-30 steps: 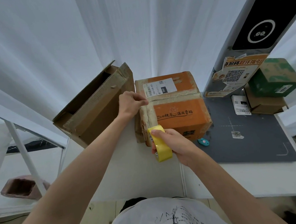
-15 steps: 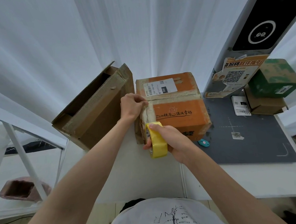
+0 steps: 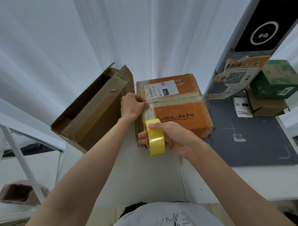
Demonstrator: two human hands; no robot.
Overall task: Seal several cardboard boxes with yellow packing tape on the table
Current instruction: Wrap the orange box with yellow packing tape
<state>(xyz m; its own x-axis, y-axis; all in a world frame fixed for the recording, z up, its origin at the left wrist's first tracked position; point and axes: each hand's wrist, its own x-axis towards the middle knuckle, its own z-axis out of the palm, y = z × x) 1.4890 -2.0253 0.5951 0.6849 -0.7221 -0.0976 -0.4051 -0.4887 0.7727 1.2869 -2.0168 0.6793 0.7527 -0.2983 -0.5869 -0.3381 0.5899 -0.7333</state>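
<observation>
Two hands work at one orange cardboard box [image 3: 177,108] that sits on the white table [image 3: 242,182] at about 12 o'clock from the person. The box is scuffed, its edges worn to bare brown; a white shipping label [image 3: 161,91] lies on its top and a band of old clear tape crosses the lid from 9 to 3 o'clock. Black printed characters run along its near face. The left hand [image 3: 132,105] rests on the box's 9 o'clock top edge, fingers curled and pressing at the taped seam. The right hand [image 3: 172,138] holds a roll of yellow packing tape [image 3: 155,137] at the box's 7 o'clock corner, thumb on the roll's top and fingers wrapped round its far side. At 10 o'clock a plain brown box [image 3: 93,112] stands tilted with its flaps open. At 2 o'clock a green box [image 3: 276,80] sits on another brown box beside a dark grey mat [image 3: 253,146].
</observation>
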